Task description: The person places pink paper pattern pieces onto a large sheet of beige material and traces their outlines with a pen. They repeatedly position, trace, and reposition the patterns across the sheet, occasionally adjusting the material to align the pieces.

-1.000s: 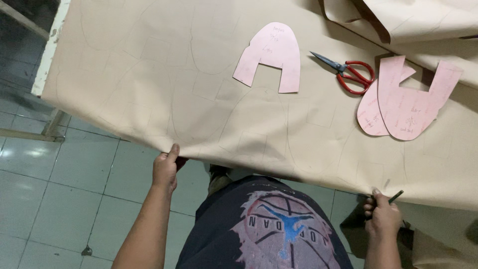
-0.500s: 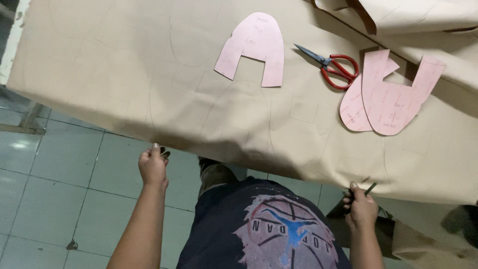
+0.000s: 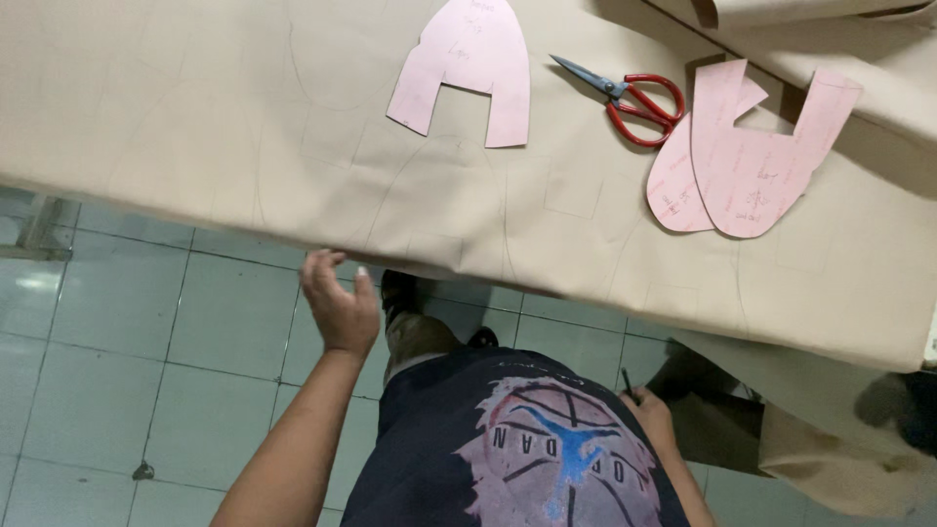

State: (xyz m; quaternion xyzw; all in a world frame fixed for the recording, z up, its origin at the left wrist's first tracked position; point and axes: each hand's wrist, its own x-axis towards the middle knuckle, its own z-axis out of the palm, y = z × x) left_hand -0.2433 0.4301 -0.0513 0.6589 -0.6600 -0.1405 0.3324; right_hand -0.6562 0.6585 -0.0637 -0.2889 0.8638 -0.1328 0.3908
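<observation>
left hand [image 3: 337,303] is up at the near edge of the tan fabric sheet [image 3: 244,137], fingertips curled just under/at the hem, fingers loosely bent and a bit apart, not clearly pinching the cloth; can't tell if they actually touch it. right hand [image 3: 649,410] sits low by the person's hip, below the fabric edge & apart from it, fingers closed round a thin dark pencil [image 3: 630,383] that sticks up from the fist.

fabric lies flat over the table, fills most of the top of the view, w/ faint drawn outlines on it; its near edge hangs over the tiled floor [image 3: 117,390]. more of the same cloth droops down at the right, past the table edge.

on the fabric, well away from both hands: a pink arch-shaped paper pattern [image 3: 468,59] near top centre, red-handled scissors [image 3: 630,98] just right of it, blades shut & pointing left, then two overlapping pink pattern pieces [image 3: 742,161] just right of the scissors, handles almost touching them. folded cloth [image 3: 810,24] lies at the top right corner.

person wears a dark printed t-shirt [image 3: 517,449], a shoe shows on the floor just above it.
</observation>
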